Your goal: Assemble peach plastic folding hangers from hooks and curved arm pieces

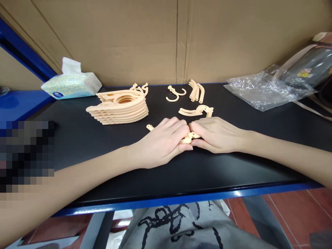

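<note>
My left hand (163, 143) and my right hand (218, 135) meet over the black table, fingers closed on a cream plastic part (186, 139). Most of that part is hidden by my fingers; one end (149, 127) sticks out beyond my left hand. Just behind my right hand lies a curved cream piece (197, 111). Farther back are a double-ended cream hook (176, 93) and several curved cream arms (196, 91). To the left stands a stack of cream hanger pieces (119, 110), with small hooks (141, 88) behind it.
A tissue pack (72, 84) sits at the back left. Clear plastic wrapping (264, 90) and a transparent bag (307, 65) lie at the back right. Brown cardboard (140, 41) rises behind the table, whose blue front edge (181, 200) runs near my lap.
</note>
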Motion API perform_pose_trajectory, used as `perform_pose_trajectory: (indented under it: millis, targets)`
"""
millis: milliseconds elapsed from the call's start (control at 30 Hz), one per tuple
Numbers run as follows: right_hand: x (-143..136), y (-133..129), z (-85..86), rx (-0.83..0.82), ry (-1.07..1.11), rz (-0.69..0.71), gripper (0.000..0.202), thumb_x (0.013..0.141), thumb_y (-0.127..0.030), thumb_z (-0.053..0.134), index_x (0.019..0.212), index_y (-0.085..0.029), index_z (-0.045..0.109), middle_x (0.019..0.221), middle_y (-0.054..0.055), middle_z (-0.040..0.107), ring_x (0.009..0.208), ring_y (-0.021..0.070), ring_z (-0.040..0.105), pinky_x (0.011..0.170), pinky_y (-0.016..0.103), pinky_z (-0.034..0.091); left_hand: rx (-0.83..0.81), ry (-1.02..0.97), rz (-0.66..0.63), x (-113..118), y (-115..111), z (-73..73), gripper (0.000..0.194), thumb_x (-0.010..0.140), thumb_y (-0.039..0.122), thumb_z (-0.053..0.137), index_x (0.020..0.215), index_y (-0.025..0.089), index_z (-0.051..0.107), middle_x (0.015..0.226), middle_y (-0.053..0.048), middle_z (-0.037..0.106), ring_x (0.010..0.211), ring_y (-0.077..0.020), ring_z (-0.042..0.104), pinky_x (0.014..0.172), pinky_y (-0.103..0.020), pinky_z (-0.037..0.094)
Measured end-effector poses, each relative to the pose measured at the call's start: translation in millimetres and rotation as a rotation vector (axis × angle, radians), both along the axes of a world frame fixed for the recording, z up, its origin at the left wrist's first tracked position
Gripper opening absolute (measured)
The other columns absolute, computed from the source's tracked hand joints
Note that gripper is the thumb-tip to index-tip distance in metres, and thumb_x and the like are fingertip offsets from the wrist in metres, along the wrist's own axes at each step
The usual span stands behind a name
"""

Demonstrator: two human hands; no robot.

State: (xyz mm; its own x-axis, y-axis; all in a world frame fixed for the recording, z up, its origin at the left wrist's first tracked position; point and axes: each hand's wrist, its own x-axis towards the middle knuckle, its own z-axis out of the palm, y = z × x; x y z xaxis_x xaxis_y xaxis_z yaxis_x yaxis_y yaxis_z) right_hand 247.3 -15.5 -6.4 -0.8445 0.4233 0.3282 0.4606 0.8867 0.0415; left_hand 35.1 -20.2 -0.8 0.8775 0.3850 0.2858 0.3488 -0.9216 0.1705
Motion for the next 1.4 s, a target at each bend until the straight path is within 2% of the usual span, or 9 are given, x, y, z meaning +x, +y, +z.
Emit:
perform_pose_trajectory:
  millis: [300,967,1400]
  targets:
    - [0.0,0.0,-0.4,0.114,-0.018,-0.016,0.036,0.097,-0.041,0.024,0.076,-0.018,0.041,0.063,0.000,0.051,0.052,0.0125,0.041,0.051,0.024,0.027,0.016,0.031,-0.006,-0.2,2.4,-1.0,0.039,0.098,0.041,0.017,0.083,0.016,0.042,0.085,-0.007,0.048,0.076,-0.0206,0.039,0.069,-0.035,0.033]
    - [0.5,-0.2,2.1,0.029,0.008,-0.042,0.033,0.096,-0.043,0.028,0.077,-0.019,0.041,0.064,-0.001,0.052,0.053,0.0122,0.042,0.051,0.024,0.026,-0.035,0.015,0.009,-1.3,2.6,0.3,0.036,0.098,0.041,0.020,0.082,0.017,0.040,0.084,-0.005,0.047,0.075,-0.0199,0.039,0.070,-0.034,0.032]
    - [-0.7,-1.8,1.8,0.084,-0.032,0.000,0.033,0.096,-0.039,0.028,0.073,-0.019,0.042,0.061,0.000,0.051,0.051,0.0119,0.040,0.051,0.025,0.024,-0.027,0.045,0.008,-0.5,1.6,1.4,0.036,0.098,0.040,0.020,0.084,0.017,0.043,0.086,-0.007,0.050,0.076,-0.0209,0.041,0.070,-0.035,0.033]
